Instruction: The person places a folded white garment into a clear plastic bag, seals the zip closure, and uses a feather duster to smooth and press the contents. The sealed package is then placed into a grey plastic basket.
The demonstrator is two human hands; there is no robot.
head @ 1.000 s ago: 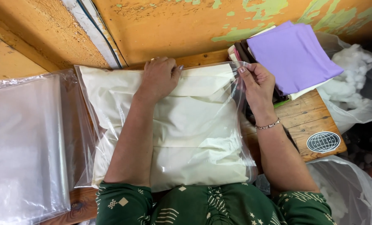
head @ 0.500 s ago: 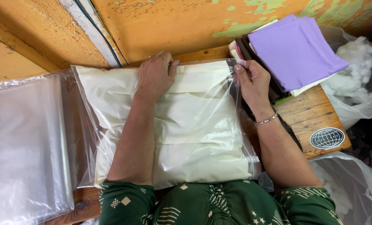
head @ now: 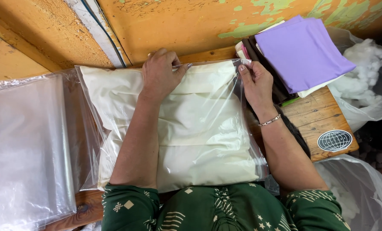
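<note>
Your cream pillow (head: 191, 128) lies in the centre of the frame inside a clear plastic bag (head: 92, 141), on the wooden table (head: 323, 115), and the bag's open mouth is the far edge, running left to right along the upper middle of the frame just below the orange wall (head: 178, 25). That edge is what both of your hands are on, so the long line to mind runs sideways across the picture, not toward you. Your left hand (head: 160, 73) sits palm down at the upper centre, fingers curled over the top edge of the bag, pressing plastic against pillow; whether it pinches the film or only presses on it cannot be told. Your right hand (head: 256, 83) is at the bag's upper right corner, thumb and fingertips closed in a pinch on the plastic there, the other fingers loosely bent. The stretch of bag mouth between the two hands is short; the longer uncovered stretch runs from your left hand toward the upper left corner, so your left hand is the nearer one to it. A stack of folded cloth with a purple piece on top (head: 302, 55) lies just beyond your right hand at upper right, and a pile of clear bags (head: 24, 145) fills the left of the frame.
</note>
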